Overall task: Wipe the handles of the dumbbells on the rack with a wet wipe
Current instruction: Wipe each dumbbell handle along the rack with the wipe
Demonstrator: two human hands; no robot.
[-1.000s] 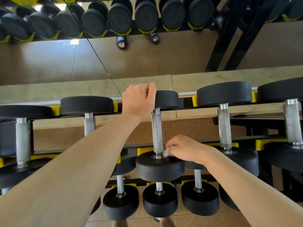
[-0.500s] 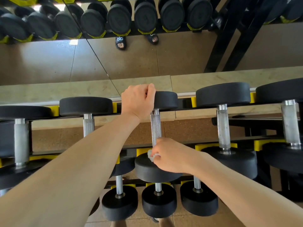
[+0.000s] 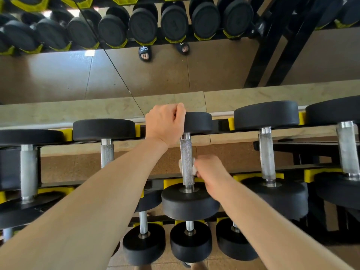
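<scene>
Our left hand (image 3: 165,124) curls over the far black head (image 3: 197,121) of the middle dumbbell on the top tier of the rack (image 3: 255,177), fingers wrapped round its rim; we judge this grip is there to keep the weight from rolling in its yellow cradle (image 3: 171,183) during wiping. Our right hand (image 3: 211,173) is closed on the wet wipe (image 3: 193,168), pinching it against the handle (image 3: 186,162) so that white folds show on both sides of the bar, just beyond our knuckles. The wipe sits at mid-handle, roughly halfway between the braced head and the near head (image 3: 190,201) below our wrist. The handle is a straight steel cylinder, finely knurled, with smooth collars at each end; the knurling probably traps grime, so a wrapping grip suits it better than a flat pass. The heads are matte black, rubbery-looking thick discs. To the right of our grip, the neighbouring handle (image 3: 266,152) looks duller and blotchy; to the left of the bracing hand, another handle (image 3: 107,154) is partly hidden by our forearm. Whether these are already wiped we cannot tell.
</scene>
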